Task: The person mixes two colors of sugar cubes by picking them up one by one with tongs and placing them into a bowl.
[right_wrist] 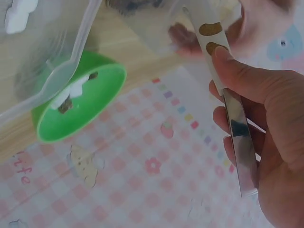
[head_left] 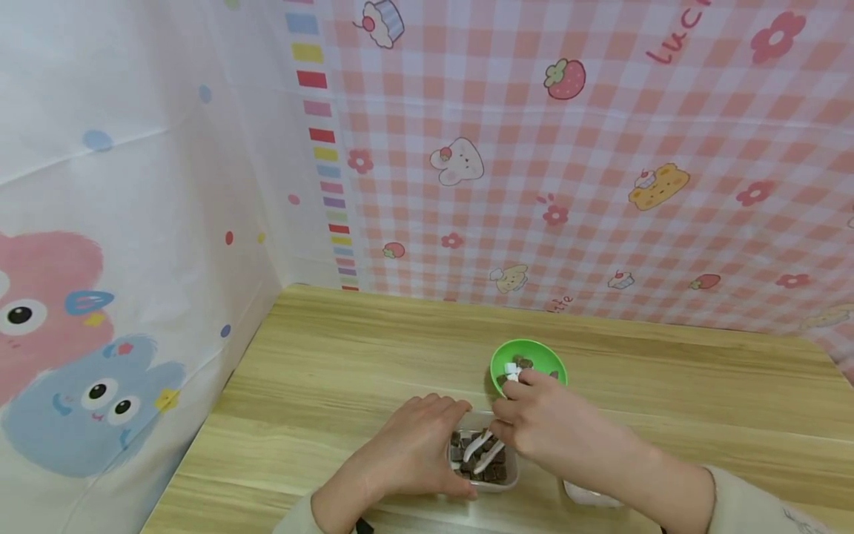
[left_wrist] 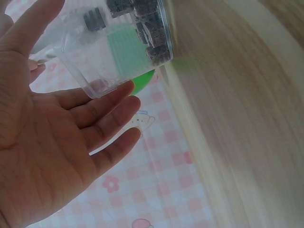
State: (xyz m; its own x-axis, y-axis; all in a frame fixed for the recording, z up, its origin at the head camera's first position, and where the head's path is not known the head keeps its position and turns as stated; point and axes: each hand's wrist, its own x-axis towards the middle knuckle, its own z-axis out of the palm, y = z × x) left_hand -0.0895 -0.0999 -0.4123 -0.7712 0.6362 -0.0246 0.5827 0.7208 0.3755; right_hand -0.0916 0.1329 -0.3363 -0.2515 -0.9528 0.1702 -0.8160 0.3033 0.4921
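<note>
Standing on the pale wood-grain table [head_left: 320, 356], a clear squarish plastic tub [head_left: 499, 487] of small brown cubes [head_left: 497, 472] is gripped by the left hand [head_left: 422, 447], seemingly against sliding. White-tipped metal tongs [head_left: 489, 457] are pinched in the right hand [head_left: 548, 417], angled down so the cubes can be reached.

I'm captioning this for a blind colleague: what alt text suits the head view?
A person's right hand points white-tipped tongs at brown cubes in a clear container, which the left hand holds. Beyond it on the wooden table sits a green bowl with brown and white pieces; a pink checked cloth hangs behind.
</note>
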